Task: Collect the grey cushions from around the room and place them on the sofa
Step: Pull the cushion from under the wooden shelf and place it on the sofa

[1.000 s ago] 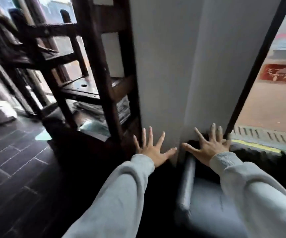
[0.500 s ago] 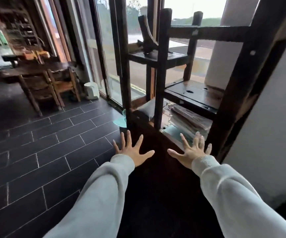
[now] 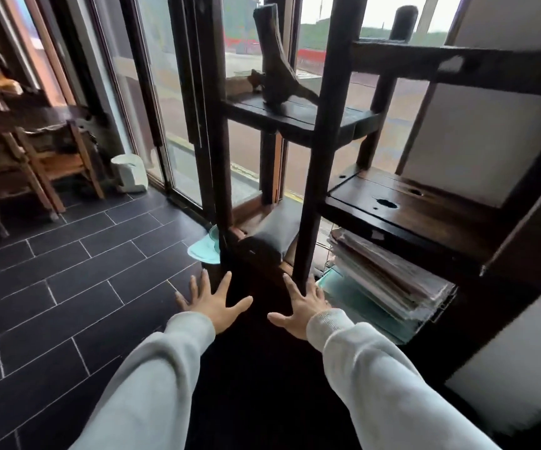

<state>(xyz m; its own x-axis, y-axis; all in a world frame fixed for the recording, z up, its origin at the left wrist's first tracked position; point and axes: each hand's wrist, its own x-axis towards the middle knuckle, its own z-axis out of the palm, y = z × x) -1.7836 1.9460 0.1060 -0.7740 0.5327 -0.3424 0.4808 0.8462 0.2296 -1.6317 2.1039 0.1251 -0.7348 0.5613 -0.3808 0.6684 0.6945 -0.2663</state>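
A grey cushion (image 3: 275, 233) lies on the lowest level of a dark wooden shelf unit (image 3: 322, 131), partly behind one of its upright posts. My left hand (image 3: 214, 303) is stretched out with fingers spread, just below and left of the cushion, holding nothing. My right hand (image 3: 301, 308) is also spread and empty, right below the post and a short way from the cushion. Both arms wear light grey sleeves. No sofa is in view.
A stack of papers and folders (image 3: 382, 280) fills the low shelf at right. A carved wooden piece (image 3: 275, 76) stands on an upper shelf. A turquoise item (image 3: 205, 246) lies on the dark tiled floor (image 3: 67, 271). Wooden chairs (image 3: 35, 157) and a white object (image 3: 129, 173) stand at left by glass doors.
My view has swung left from the white wall and dark sofa arm to the shelf unit, then moved closer. Both hands stay spread and empty, now nearer the cushion.
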